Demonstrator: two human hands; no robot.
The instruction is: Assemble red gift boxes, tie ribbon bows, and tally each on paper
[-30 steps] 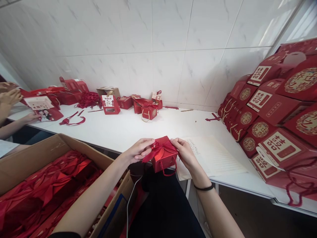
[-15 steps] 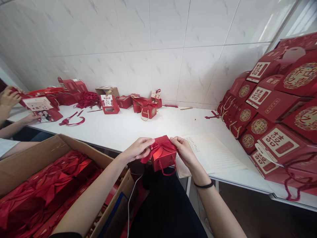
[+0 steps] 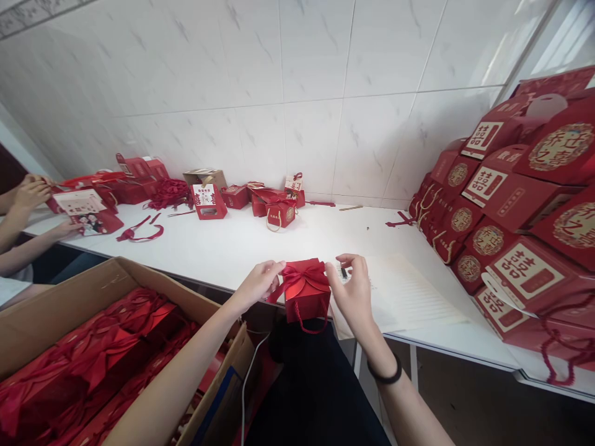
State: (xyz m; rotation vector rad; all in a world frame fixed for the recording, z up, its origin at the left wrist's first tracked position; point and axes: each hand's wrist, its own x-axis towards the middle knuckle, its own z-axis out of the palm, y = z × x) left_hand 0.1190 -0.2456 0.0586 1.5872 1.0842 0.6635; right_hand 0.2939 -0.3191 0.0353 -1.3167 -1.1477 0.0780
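Holding the box (image 3: 307, 308) dead centre, above my lap (image 3: 316, 384). Left hand (image 3: 255, 286) pinches ribbon (image 3: 279, 291) at its left corner; right hand (image 3: 356, 294) is loose, fingers parted, thumb beside the right corner, contact unclear. Bow (image 3: 304, 271) formed across the lid: I'd judge this one nearly done, knot tightness can't be told. Carton (image 3: 105, 291), 8 o'clock: open, well filled with ribboned red boxes (image 3: 116, 365); depth hidden. Stack (image 3: 488, 241), 3 o'clock: printed boxes, no bows on the faces I see. Ribbon heap (image 3: 170, 193), 11 o'clock, apparently unused.
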